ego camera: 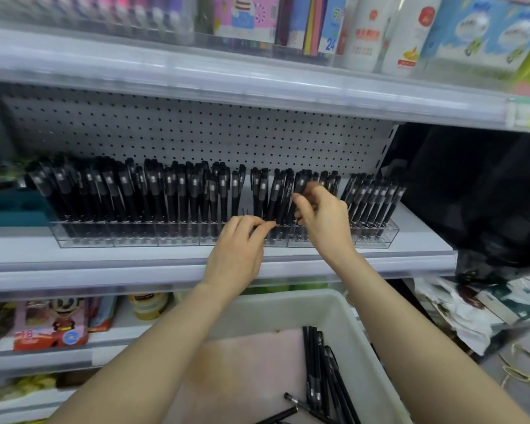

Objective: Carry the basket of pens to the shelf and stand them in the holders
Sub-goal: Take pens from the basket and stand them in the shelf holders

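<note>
head view: nearest, a white basket (pixel 348 313) holds a few loose pens (pixel 317 371) along its right side. above it, the left hand (pixel 239 240) pinches one of the standing pens (pixel 153 191) low on its barrel, fingers curled together. the right hand (pixel 322 218) curls round the upper barrels of a few more, slightly blurred. the pens look light, stiff and smooth, best pinched mid-barrel. clear holders (pixel 135 238) line the white shelf (pixel 104 267), with pegboard (pixel 196 130) behind.
</note>
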